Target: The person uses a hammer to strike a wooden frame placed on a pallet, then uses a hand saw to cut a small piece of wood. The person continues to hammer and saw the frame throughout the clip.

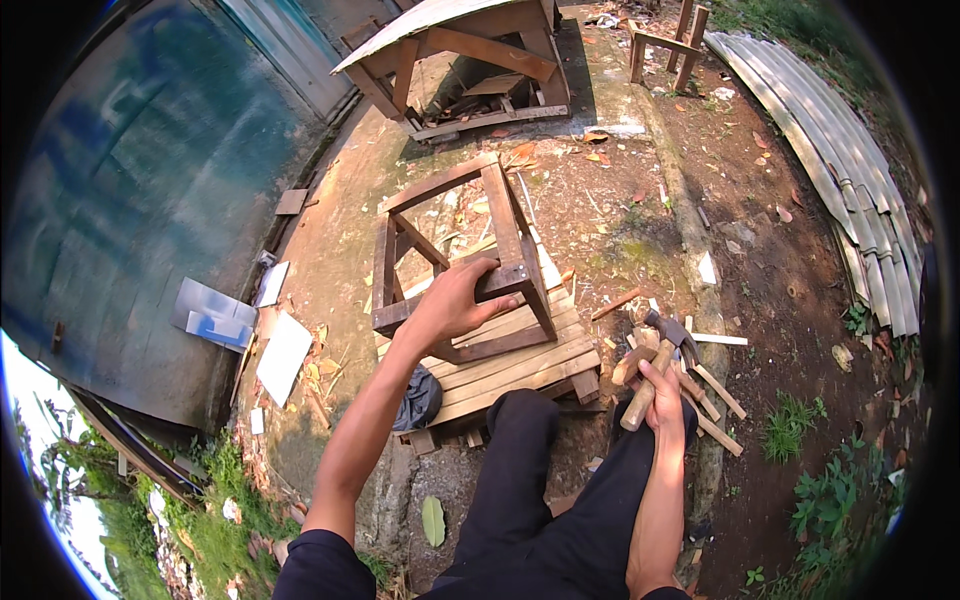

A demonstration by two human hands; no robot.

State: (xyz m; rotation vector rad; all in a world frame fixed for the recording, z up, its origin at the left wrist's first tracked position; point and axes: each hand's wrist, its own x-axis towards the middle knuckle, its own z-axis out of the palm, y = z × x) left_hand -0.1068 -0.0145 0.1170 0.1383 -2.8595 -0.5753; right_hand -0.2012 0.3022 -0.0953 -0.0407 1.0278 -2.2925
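Outdoors, seen from the head camera, the person sits on the ground with dark-trousered legs stretched forward. Their left hand [455,305] is wrapped closed over the near top rail of a wooden stool frame [455,255], the fingers curled round the bar in a firm grip. That frame stands directly under and beyond this hand, resting on a slatted wooden pallet [520,360] that serves as the bench. The right hand [660,392] is closed round the wooden handle of a claw hammer [655,365], whose metal head points up and away from the hand, well apart from the frame and not touching it.

As a judgement, the frame looks largely assembled: four legs, top rails and a diagonal brace are joined, yet it has no seat boards and its top is open. Loose wooden offcuts [715,395] lie just right of the hammer hand on the dirt. Beyond the frame stands a small roofed wooden structure [465,60], and corrugated sheets [830,150] lie far right.
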